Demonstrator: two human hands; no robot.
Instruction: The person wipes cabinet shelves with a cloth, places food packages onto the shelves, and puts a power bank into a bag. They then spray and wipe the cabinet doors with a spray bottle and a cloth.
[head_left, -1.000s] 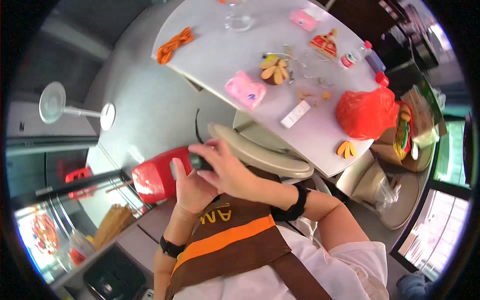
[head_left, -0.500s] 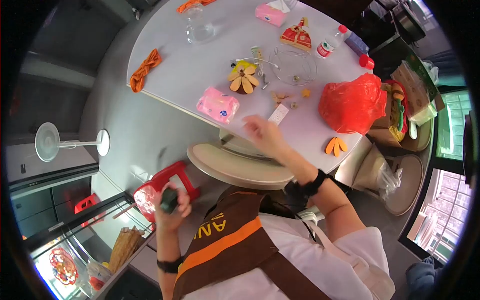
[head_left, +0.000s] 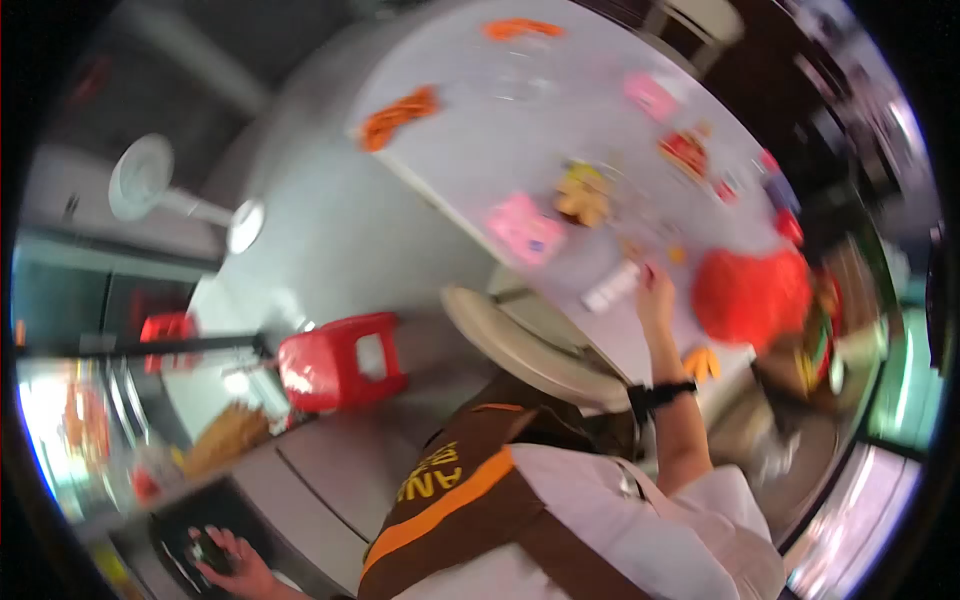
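Holding a small dark object in the left hand, far to the lower left of the red bag. Showing fingers curled about it, hiding part of its outline; too dark and blurred to identify. Set over a dark panel, with no telling whether touching it or clear of it. Losing part of the left arm past the lower edge of the view.

Reaching with the right hand over the table, just left of the red bag. Showing bunched, smeared fingers with a dark red spot near the tips; cannot tell whether pinching something or not. Showing a white box beside that hand, farther left of the bag, with blurred lettering.

Further out, showing yellow-orange pieces just below the bag, and a pink packet and a flower-like brown item to its upper left. Beyond the bag, showing a bottle and a red-and-gold item, both badly smeared. Well left of the bag, showing a red stool and, nearer, a beige chair, partly hidden under the table.
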